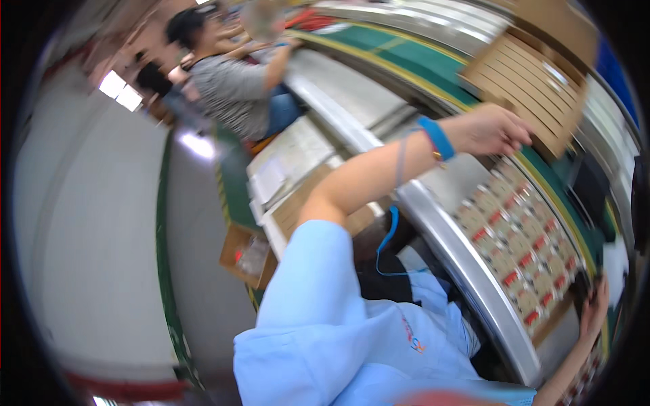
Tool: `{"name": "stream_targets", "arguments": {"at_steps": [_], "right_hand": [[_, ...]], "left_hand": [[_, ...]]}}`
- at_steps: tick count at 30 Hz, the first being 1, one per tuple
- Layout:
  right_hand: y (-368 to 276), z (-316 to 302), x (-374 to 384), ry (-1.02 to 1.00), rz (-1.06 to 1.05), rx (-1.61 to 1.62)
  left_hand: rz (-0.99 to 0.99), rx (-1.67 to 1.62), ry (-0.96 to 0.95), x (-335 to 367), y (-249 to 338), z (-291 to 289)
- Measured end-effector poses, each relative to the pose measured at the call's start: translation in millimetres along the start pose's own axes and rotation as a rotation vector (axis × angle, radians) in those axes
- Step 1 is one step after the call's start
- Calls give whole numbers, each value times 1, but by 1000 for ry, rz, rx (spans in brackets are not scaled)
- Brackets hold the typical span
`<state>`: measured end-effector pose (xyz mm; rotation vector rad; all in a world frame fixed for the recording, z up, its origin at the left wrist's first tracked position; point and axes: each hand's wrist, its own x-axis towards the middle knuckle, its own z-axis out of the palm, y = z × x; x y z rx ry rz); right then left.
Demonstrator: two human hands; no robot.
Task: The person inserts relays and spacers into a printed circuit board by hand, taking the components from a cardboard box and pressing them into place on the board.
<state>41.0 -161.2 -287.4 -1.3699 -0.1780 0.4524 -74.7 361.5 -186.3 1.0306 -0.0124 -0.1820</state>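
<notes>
My left hand reaches out over the bench, with a blue wrist strap and its cord on the wrist. Its fingers are curled together beside the lower edge of a cardboard box; whatever they may hold is too blurred to make out. Between my hands lies a cardboard tray with rows of small beige parts bearing red pieces. At the far right, my right hand is beside the tray's end, close to a small dark object. Blur hides its fingers and any grip.
A metal bench edge runs between my body and the tray. Beyond it passes a green conveyor belt with yellow edges. A dark device stands behind the tray. A co-worker sits farther along; an open carton stands below.
</notes>
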Motion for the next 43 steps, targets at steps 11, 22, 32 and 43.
{"name": "stream_targets", "arguments": {"at_steps": [11,22,32,43], "right_hand": [[-59,93,-12,59,39,-109],[-48,94,-24,25,75,-115],[-32,124,-23,131,-362,-909],[-24,129,-31,129,-552,-1428]], "left_hand": [[-159,-183,-101,63,-32,15],[-196,-164,-118,56,-44,21],[-151,36,-27,55,-53,36],[-165,213,-123,49,-62,41]]}}
